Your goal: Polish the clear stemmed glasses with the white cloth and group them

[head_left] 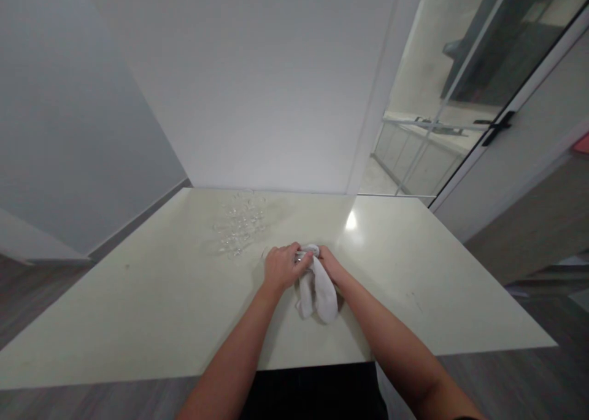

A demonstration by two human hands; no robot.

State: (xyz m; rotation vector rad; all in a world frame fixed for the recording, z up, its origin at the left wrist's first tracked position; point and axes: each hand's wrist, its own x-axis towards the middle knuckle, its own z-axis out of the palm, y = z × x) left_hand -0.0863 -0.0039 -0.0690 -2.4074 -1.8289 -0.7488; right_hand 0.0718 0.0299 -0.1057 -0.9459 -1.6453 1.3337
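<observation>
Just in front of me, above the pale tabletop, my left hand (280, 267) is closed around a clear glass (298, 258). Most of that glass is hidden by the fingers, and a thin curved rim of it shows left of the hand. My right hand (327, 262) grips a white cloth (324, 294) against the glass's right end. Two folds of the cloth hang below the hands. To the left and farther back, several clear glasses (242, 221) stand in a close cluster; their outlines are faint.
The cream, glossy table (151, 297) ends near my waist and meets a white wall panel (267, 89) at the back. A glass-paned door (432, 101) with a black handle (499, 127) stands at the right. Beyond the left edge is a grey wall (83, 119).
</observation>
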